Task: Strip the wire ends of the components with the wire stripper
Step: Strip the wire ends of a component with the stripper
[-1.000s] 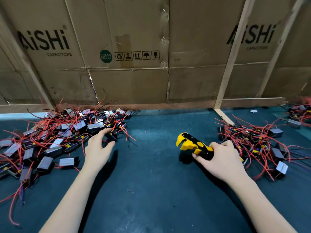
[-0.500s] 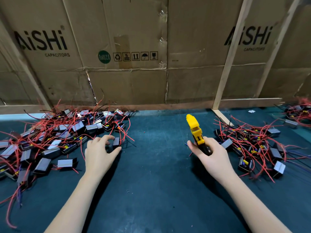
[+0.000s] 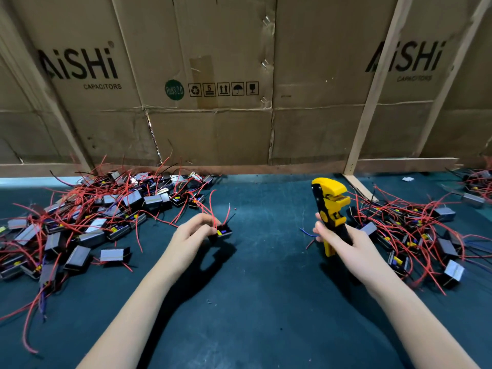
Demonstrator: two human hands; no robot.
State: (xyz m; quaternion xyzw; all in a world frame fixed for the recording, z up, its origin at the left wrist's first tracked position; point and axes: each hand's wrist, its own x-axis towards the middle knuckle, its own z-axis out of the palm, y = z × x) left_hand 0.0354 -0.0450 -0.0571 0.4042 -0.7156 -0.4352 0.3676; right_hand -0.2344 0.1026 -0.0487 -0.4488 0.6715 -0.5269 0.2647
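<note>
My left hand (image 3: pixel 190 234) pinches a small black component (image 3: pixel 223 232) with red wires sticking up from it, just right of the big left pile of components (image 3: pixel 87 217). My right hand (image 3: pixel 343 239) grips the handles of the yellow-and-black wire stripper (image 3: pixel 330 206), held upright with its jaws at the top facing right. A gap of bare mat separates the component from the stripper. A second pile of components (image 3: pixel 415 235) with red wires lies to the right of my right hand.
The dark green mat (image 3: pixel 253 302) covers the table. A cardboard wall (image 3: pixel 226 115) with wooden slats (image 3: pixel 372 102) closes the back. More components (image 3: pixel 476 182) lie at the far right edge.
My left hand has picked a component out of the left pile's edge and drawn it toward the middle. My right hand has turned the stripper upright and lifted it.
</note>
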